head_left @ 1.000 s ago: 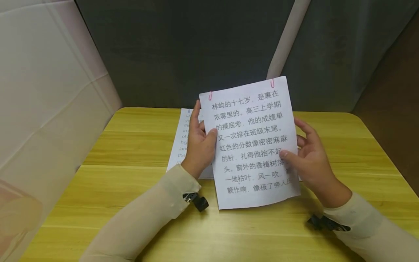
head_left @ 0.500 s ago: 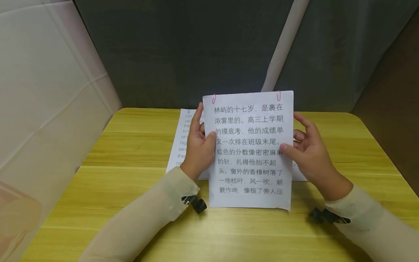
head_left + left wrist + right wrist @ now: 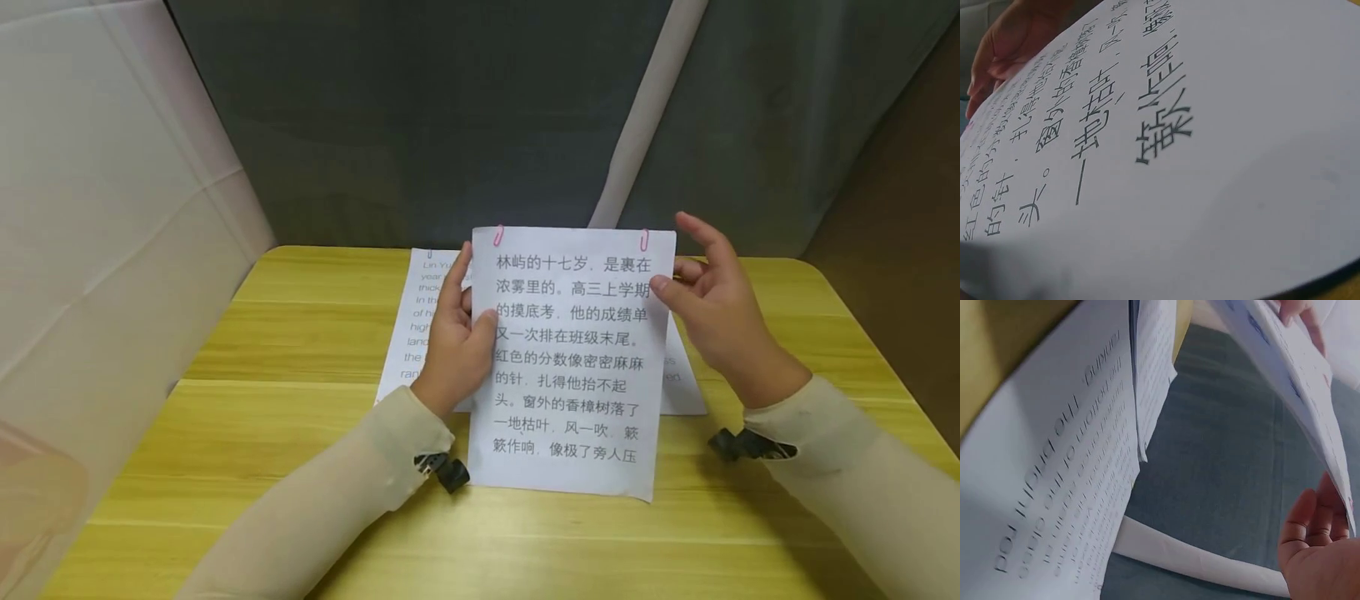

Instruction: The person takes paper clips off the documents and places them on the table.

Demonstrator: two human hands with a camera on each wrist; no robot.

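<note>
Clipped sheets upright, long axis vertical, clips uppermost, left hand and right hand pinching side edges.

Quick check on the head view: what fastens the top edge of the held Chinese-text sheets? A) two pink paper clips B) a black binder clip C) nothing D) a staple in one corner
A: two pink paper clips sit on the top edge of the Chinese-text sheets, one near each corner, while the left hand and right hand hold the sides.
</note>
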